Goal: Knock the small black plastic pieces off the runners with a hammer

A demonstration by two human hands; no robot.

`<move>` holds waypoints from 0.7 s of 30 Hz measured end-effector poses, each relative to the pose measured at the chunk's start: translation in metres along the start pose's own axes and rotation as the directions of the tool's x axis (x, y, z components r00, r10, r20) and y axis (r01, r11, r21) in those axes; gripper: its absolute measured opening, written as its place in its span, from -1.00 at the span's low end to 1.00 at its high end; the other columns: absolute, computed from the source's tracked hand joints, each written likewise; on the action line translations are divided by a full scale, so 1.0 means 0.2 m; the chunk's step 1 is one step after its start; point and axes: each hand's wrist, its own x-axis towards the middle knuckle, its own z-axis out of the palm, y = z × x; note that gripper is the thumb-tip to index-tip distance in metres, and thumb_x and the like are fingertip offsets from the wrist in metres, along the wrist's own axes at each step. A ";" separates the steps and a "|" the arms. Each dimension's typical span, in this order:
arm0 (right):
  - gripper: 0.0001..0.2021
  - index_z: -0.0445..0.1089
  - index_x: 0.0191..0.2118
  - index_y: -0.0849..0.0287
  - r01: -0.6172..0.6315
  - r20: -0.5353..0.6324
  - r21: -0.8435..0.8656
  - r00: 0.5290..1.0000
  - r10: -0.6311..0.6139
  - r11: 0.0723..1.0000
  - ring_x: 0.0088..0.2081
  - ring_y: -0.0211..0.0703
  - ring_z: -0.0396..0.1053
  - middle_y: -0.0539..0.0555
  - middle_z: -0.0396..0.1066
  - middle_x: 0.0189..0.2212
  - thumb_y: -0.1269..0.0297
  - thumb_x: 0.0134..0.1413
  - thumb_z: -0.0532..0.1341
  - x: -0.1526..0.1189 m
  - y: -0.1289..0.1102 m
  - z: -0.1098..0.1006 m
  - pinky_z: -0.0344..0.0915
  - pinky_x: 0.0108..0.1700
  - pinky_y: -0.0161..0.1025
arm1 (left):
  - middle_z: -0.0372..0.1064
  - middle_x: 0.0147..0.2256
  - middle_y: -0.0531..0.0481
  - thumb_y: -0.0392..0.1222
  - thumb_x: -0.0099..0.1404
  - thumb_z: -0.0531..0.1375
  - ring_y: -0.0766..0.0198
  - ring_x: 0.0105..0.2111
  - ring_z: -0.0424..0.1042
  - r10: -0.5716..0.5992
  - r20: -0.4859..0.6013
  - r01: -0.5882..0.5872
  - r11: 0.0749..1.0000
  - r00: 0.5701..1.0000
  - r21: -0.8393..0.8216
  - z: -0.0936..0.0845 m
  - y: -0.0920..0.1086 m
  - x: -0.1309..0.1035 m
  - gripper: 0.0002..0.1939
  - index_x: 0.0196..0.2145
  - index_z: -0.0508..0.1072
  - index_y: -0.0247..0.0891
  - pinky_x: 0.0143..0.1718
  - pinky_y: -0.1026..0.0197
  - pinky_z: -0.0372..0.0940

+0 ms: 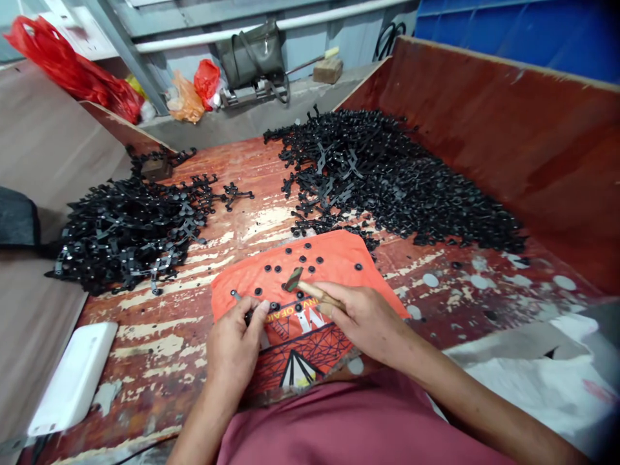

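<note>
My left hand (235,339) is closed in a pinch on a small black part (248,316), mostly hidden by the fingers. A narrow arm with a round end pokes out beyond the fingertips. My right hand (365,320) grips the wooden handle of a small hammer (293,279). Its dark, blocky head hovers over or rests on the cloth; I cannot tell which. Both hands are over an orange-red printed cloth (334,248). Several small black round pieces (303,259) lie scattered on it, some close to the hammer head and the left fingertips.
A big heap of black parts (382,168) fills the back right, beside a reddish wooden side board (508,135). Linked black assemblies (126,232) are piled at the left. A white rectangular device (75,378) lies front left. A dark bag (254,55) stands at the back wall.
</note>
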 end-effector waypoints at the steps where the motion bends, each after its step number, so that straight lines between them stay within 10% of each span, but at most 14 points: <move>1: -0.61 0.31 0.23 -0.20 -0.003 0.004 0.010 1.000 0.003 1.000 -0.09 -0.13 0.52 -0.05 0.53 0.01 0.24 0.36 0.10 0.00 0.00 0.00 0.40 -0.01 -0.18 | 0.32 -0.55 0.13 0.17 0.38 0.00 0.26 -0.50 0.33 0.004 -0.001 -0.004 1.000 1.000 -0.025 0.00 -0.01 0.00 -0.59 -0.42 0.39 -0.16 -0.43 0.28 0.05; 21: -0.59 0.33 0.23 -0.03 0.084 0.065 -0.102 0.995 -0.077 0.991 -0.18 -0.14 0.54 0.01 0.58 -0.11 0.33 0.31 0.12 -0.01 -0.05 0.05 0.36 -0.17 -0.28 | 0.49 -0.40 -0.01 0.06 0.44 -0.08 0.17 -0.38 0.45 0.074 0.046 -0.082 0.978 0.996 0.194 -0.01 0.04 -0.01 -0.60 -0.37 0.42 -0.15 -0.42 0.26 0.04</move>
